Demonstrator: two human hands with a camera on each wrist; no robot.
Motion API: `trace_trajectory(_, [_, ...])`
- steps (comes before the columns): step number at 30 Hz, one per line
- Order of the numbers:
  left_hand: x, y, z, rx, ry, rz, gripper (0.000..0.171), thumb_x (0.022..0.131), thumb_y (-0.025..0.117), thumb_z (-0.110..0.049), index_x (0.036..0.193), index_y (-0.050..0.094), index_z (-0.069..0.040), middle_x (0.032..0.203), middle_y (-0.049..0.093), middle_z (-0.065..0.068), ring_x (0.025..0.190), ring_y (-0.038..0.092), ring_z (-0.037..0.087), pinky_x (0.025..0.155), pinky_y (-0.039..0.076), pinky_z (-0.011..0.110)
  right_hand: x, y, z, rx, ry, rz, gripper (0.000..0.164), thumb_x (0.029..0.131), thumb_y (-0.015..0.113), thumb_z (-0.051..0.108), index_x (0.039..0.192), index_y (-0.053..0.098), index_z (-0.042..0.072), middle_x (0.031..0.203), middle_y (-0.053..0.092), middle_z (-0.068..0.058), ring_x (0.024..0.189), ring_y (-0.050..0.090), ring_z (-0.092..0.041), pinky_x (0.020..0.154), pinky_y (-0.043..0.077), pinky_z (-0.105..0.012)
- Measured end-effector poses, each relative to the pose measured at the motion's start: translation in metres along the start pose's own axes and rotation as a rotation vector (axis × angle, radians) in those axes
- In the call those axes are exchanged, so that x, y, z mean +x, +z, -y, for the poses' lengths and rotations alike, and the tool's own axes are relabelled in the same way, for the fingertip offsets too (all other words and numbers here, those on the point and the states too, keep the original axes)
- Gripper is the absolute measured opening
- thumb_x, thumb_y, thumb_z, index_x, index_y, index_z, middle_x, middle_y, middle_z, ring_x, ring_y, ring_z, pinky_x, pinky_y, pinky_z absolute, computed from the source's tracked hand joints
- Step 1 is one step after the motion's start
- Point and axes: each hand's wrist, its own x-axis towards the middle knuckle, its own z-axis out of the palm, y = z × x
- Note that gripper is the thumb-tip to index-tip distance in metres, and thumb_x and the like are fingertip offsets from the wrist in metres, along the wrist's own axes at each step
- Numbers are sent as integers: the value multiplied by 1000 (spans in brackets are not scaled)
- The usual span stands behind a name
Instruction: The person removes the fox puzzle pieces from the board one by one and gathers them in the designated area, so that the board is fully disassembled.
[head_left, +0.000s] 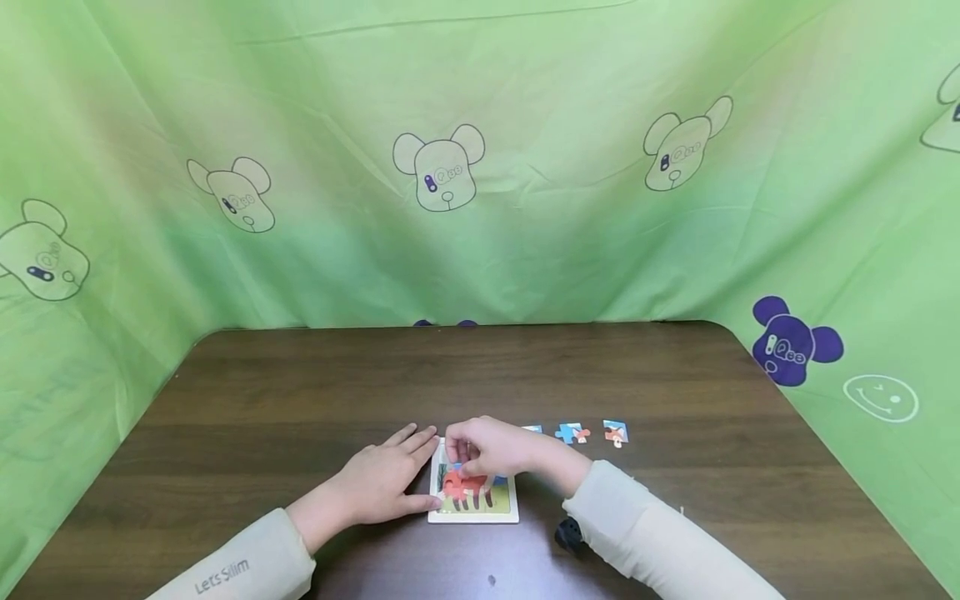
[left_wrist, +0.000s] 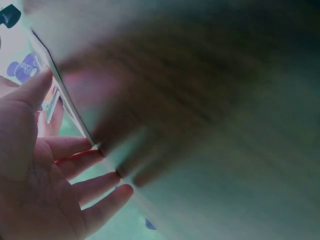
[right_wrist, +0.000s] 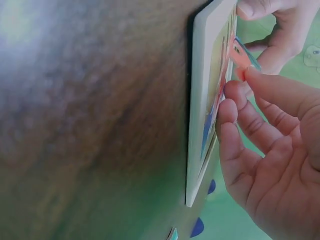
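A small jigsaw tray (head_left: 480, 518) with a pale frame lies on the table, its picture partly filled with red, striped and green pieces. My left hand (head_left: 382, 482) spreads straight fingers at the tray's left side, with the thumb on the frame's edge. Over the tray's upper part, my right hand (head_left: 495, 447) pinches an orange puzzle piece (right_wrist: 242, 56) with an eye printed on it. That piece is tilted up from the board in the right wrist view. In the head view, the right hand hides the tray's top part.
Loose puzzle pieces lie right of the tray: a blue-and-orange one (head_left: 572, 432), another (head_left: 616, 432) farther right, and one (head_left: 532, 428) partly hidden by the right wrist. A black object (head_left: 568, 535) sits beside the right sleeve. A green curtain (head_left: 480, 267) surrounds the brown table (head_left: 300, 375).
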Motion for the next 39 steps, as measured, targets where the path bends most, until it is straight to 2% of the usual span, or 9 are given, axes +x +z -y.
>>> trace_trajectory(8, [0, -1, -1, 8, -8, -3, 82, 87, 64, -61, 147, 48, -6, 156, 44, 9, 144, 41, 35, 94, 52, 54, -2, -2, -2, 72, -32, -21, 12, 87, 68, -2, 86, 60, 7, 73, 57, 6, 69, 50, 1, 70, 45, -18])
trace_trajectory(16, [1, 0, 0, 28, -9, -5, 84, 87, 63, -62, 147, 47, -6, 156, 44, 8, 144, 41, 34, 92, 53, 53, -9, -15, -6, 128, -63, -66, 9, 86, 64, -4, 89, 61, 4, 75, 62, 2, 72, 53, 1, 72, 48, -19])
trace_trajectory(25, [0, 0, -1, 35, -26, 13, 85, 87, 62, -64, 149, 45, -8, 157, 42, 7, 145, 40, 33, 93, 52, 54, -30, -29, -14, 105, 18, -134, 10, 87, 67, 0, 88, 61, 8, 77, 60, 4, 75, 54, -5, 74, 48, -22])
trace_trajectory(35, [-1, 0, -1, 42, -23, -1, 83, 88, 63, -61, 148, 46, -8, 157, 43, 7, 144, 41, 33, 95, 52, 53, -60, -36, -30, 98, 83, -188, 9, 87, 67, 1, 87, 61, 7, 73, 59, 3, 71, 53, -5, 66, 47, -22])
trace_trajectory(39, [-2, -1, -3, 44, -20, -10, 83, 87, 64, -61, 148, 47, -7, 156, 44, 7, 143, 42, 33, 94, 53, 52, -72, -39, -34, 102, 110, -200, 9, 87, 68, 0, 87, 61, 6, 73, 58, 4, 70, 52, -5, 66, 46, -21])
